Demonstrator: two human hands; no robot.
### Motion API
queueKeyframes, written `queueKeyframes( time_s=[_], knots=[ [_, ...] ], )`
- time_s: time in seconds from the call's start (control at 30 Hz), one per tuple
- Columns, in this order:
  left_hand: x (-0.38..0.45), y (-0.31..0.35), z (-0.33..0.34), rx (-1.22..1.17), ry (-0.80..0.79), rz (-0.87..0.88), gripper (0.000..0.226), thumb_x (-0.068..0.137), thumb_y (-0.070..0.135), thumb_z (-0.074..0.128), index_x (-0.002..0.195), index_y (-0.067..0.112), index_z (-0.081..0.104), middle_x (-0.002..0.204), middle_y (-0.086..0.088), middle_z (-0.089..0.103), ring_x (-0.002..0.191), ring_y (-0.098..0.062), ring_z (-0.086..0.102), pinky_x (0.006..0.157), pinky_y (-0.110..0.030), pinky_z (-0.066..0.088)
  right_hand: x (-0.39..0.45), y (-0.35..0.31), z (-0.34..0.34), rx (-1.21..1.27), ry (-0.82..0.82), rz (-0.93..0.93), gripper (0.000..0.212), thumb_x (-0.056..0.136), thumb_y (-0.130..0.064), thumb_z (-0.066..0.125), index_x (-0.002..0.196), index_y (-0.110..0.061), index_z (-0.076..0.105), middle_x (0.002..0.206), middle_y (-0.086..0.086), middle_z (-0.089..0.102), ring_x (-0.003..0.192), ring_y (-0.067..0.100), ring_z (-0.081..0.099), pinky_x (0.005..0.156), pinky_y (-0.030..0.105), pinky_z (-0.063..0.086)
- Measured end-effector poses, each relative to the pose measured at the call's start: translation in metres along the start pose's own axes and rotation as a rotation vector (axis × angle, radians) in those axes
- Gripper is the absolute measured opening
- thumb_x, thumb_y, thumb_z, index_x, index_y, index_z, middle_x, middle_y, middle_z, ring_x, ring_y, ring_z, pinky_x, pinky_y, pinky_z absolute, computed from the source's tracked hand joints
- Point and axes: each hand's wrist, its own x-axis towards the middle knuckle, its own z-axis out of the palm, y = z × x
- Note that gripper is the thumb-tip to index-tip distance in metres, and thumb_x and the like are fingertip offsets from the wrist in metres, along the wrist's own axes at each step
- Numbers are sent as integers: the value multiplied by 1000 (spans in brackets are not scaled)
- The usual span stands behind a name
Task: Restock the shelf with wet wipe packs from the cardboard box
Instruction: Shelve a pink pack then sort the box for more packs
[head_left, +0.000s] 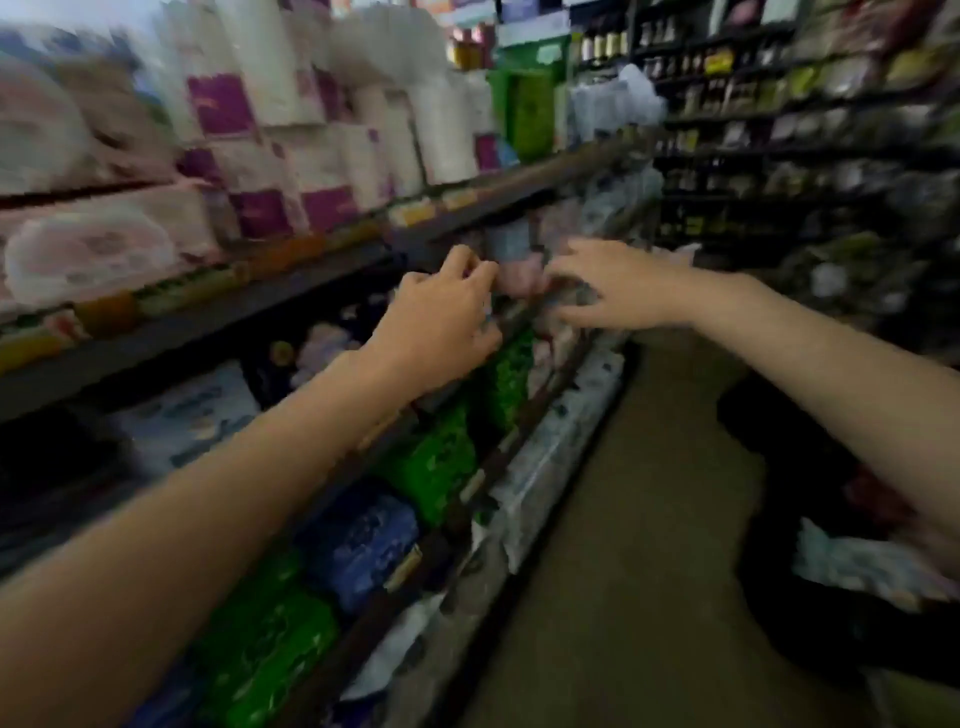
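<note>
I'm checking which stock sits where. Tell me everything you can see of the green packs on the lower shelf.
The green packs look like soft, glossy plastic-wrapped bundles, bright green with paler marks that the blur makes unreadable. They sit in a row along the front of a lower shelf, below the level both hands reach into. More green packs lie nearer the camera at lower left, with a blue pack between the two groups. The left forearm passes above them; nothing visibly holds them. Their count cannot be told.

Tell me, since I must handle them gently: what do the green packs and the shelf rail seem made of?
Green packs: apparently soft glossy plastic film, bulging and faintly shiny, though blur hides detail. Shelf rail: seems dark painted metal, straight and rigid; the finish is unclear.
</note>
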Motion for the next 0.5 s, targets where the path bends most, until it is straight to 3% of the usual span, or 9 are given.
queueKeyframes(
  time_s=[0.1, 0.17, 0.3, 0.37, 0.5],
  knots=[
    [19, 90, 54, -95, -130, 190, 37, 90, 27, 48, 124, 13, 44, 125, -9, 43, 108, -32, 52, 94, -40, 36, -120, 79, 31, 36, -230, 364, 26, 97, -26, 45, 117, -14, 56, 117, 6, 57, 107, 24, 54, 89, 33, 44],
    [25, 155, 83, -163, -212, 315, 31, 90, 26, 48, 119, 15, 49, 120, -7, 47, 106, -30, 55, 96, -38, 35, -206, 122, 51, 62, -287, 599, 26, 97, -20, 44, 114, -8, 60, 118, 9, 61, 107, 25, 57, 85, 28, 41],
    [23, 275, 140, -198, -361, 522, 32, 90, 28, 47, 120, 17, 49, 121, -5, 47, 108, -26, 55, 90, -35, 37, -354, 172, 97, 171, -390, 986, 26, 95, -14, 45, 112, -3, 62, 114, 15, 64, 109, 29, 59, 87, 32, 43],
    [22, 327, 171, -233, -430, 599, 32, 89, 27, 46, 120, 18, 49, 122, -3, 48, 110, -24, 54, 91, -34, 36, -412, 188, 122, 265, -419, 1117, 29, 96, -15, 44, 117, -3, 59, 119, 16, 60, 113, 31, 55, 91, 32, 41],
    [21, 418, 238, -358, -538, 703, 29, 91, 24, 44, 119, 18, 49, 121, -1, 46, 106, -22, 56, 89, -34, 36, -500, 226, 192, 362, -479, 1259, 29, 95, -17, 42, 110, -2, 62, 113, 17, 62, 107, 33, 57, 89, 34, 43]
  ],
)
